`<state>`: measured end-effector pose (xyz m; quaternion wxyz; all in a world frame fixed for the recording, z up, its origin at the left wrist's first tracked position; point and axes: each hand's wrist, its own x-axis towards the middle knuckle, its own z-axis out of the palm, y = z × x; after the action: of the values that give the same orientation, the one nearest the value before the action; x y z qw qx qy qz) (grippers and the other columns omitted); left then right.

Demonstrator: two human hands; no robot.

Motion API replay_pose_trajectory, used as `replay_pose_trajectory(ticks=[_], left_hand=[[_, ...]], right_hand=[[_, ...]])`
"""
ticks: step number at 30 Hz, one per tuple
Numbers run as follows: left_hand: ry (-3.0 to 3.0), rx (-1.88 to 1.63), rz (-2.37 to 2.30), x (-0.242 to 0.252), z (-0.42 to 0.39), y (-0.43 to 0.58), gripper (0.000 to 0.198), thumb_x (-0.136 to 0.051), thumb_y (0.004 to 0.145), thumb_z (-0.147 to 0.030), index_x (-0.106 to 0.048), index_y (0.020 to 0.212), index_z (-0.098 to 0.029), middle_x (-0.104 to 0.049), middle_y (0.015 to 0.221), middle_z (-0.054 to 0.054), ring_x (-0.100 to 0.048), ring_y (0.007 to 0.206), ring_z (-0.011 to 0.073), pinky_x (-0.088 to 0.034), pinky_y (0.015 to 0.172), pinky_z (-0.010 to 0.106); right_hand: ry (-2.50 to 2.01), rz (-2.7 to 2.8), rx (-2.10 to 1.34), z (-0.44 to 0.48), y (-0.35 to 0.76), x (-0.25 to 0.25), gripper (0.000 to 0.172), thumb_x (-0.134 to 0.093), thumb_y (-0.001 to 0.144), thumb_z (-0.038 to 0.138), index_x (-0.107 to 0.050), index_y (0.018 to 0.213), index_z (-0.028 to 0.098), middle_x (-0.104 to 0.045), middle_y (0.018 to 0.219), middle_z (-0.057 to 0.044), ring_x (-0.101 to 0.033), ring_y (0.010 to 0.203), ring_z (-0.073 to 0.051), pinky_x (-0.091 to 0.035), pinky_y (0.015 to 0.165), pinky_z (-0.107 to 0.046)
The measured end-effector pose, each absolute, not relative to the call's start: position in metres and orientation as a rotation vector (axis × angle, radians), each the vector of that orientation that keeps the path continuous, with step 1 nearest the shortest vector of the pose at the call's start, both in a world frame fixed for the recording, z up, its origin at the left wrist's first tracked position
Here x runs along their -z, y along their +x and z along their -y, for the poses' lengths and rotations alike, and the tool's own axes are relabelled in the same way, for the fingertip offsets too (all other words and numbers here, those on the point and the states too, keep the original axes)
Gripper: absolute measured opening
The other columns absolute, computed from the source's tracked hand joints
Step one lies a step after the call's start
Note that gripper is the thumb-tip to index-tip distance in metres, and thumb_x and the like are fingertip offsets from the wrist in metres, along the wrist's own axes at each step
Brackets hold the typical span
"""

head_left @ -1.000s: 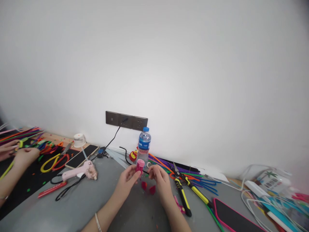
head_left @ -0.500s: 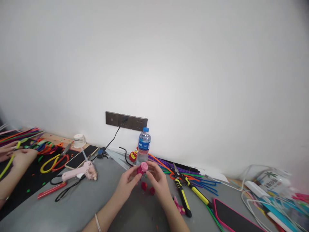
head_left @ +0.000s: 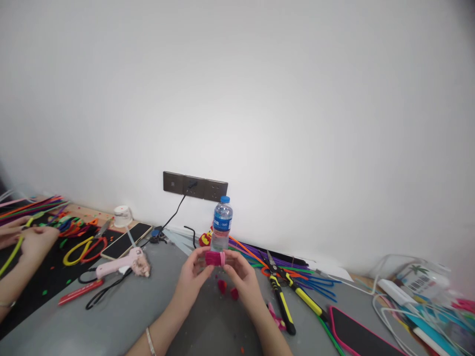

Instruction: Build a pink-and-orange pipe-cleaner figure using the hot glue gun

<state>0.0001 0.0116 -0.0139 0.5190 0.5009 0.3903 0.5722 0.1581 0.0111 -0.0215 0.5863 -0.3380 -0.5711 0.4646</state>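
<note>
A small magenta fuzzy roll (head_left: pixel 213 258) with paler pink rings at its right end lies sideways between my two hands, above the grey table. My left hand (head_left: pixel 193 269) is closed on its left end, thumb beneath it. At the ringed end, my right hand (head_left: pixel 239 272) pinches it with thumb and fingers. Two small red fuzzy pieces, one of them a red bit (head_left: pixel 221 286), lie on the table just below. A water bottle (head_left: pixel 222 222) with a blue cap stands right behind the roll. Beside my right wrist is a pink and yellow fuzzy piece (head_left: pixel 276 316).
To the right lie pliers (head_left: pixel 284 306) with yellow and black handles, colourful pipe cleaners (head_left: pixel 315 282) and a pink-edged phone (head_left: pixel 359 333). Leftward are a pink glue gun (head_left: pixel 118 264), a red box cutter (head_left: pixel 80 292), scissors (head_left: pixel 89 247) and another person's hands (head_left: pixel 37 242) holding a yellow-green pipe cleaner.
The roll has turned in my fingers: its round pink end faced up toward me before, and now its side shows, with the rings on the right. Both hands stay in place.
</note>
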Motion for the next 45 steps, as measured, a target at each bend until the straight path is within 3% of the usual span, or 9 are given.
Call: replay_pose_trajectory(ticks=[8, 22, 45], left_hand=[[1.168, -1.370, -0.905, 0.007, -0.007, 0.002, 0.040, -0.074, 0.067, -0.030, -0.060, 0.102, -0.019, -0.067, 0.105, 0.009, -0.064, 0.092, 0.0224, -0.052, 0.075, 0.029], [1.202, -1.326, -0.972, 0.013, -0.011, 0.000, 0.035, -0.075, 0.065, -0.032, -0.063, 0.094, -0.016, -0.070, 0.097, 0.009, -0.066, 0.089, 0.0241, -0.053, 0.076, 0.032], [1.493, -1.329, -1.028, 0.016, -0.010, -0.003, 0.022, -0.072, 0.071, -0.031, -0.072, 0.088, -0.016, -0.073, 0.089, 0.009, -0.065, 0.084, 0.0244, -0.052, 0.077, 0.032]], right_hand=[[-0.788, 1.316, -1.090, -0.012, 0.157, 0.022, 0.026, -0.067, 0.081, 0.038, -0.063, 0.099, 0.020, -0.067, 0.094, -0.006, -0.062, 0.087, -0.023, -0.049, 0.078, -0.033], [-0.874, 1.322, -1.051, -0.011, 0.158, 0.023, 0.033, -0.071, 0.076, 0.042, -0.068, 0.097, 0.017, -0.069, 0.087, -0.008, -0.064, 0.081, -0.023, -0.052, 0.074, -0.034], [-0.846, 1.362, -1.122, -0.012, 0.161, 0.018, 0.029, -0.073, 0.075, 0.042, -0.073, 0.091, 0.017, -0.069, 0.085, -0.007, -0.062, 0.080, -0.023, -0.051, 0.074, -0.034]])
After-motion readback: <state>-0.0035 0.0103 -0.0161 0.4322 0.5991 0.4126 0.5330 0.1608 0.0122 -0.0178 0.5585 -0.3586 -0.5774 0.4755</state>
